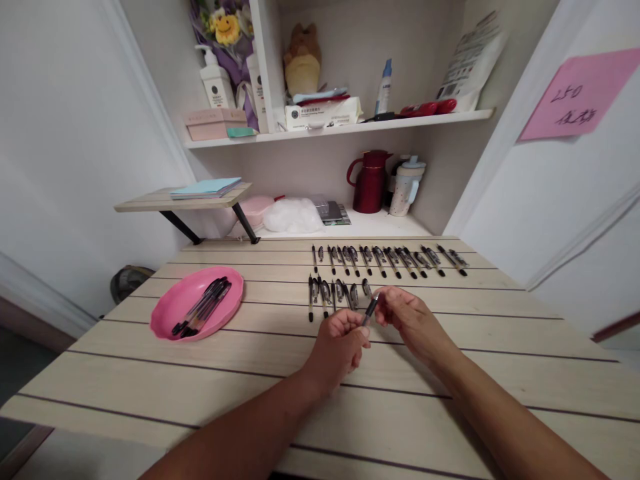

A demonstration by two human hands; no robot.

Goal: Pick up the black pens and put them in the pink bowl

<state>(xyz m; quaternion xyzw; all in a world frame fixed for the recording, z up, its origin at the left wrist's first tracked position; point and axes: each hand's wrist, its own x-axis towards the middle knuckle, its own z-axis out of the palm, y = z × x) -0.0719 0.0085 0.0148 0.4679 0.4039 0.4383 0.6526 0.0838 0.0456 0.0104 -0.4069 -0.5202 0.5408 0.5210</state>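
Observation:
My left hand (341, 339) is closed around the lower end of a black pen (371, 309). My right hand (406, 315) pinches the pen's upper end, where a clear cap seems to sit. Both hands hover over the middle of the wooden table (450, 373). Just beyond them lie two rows: a far row of pens and caps (387, 259) and a shorter near row (335, 293). A pink tray (173, 303) at the left holds several black pens (204, 307).
Behind the table a white ledge carries a red jug (370, 181), a pale cup (406, 185) and a plastic bag (293, 215). A small wooden stand (150, 200) holds a blue notebook. A shelf above bears bottles and boxes. A pink note (580, 93) sticks on the right wall.

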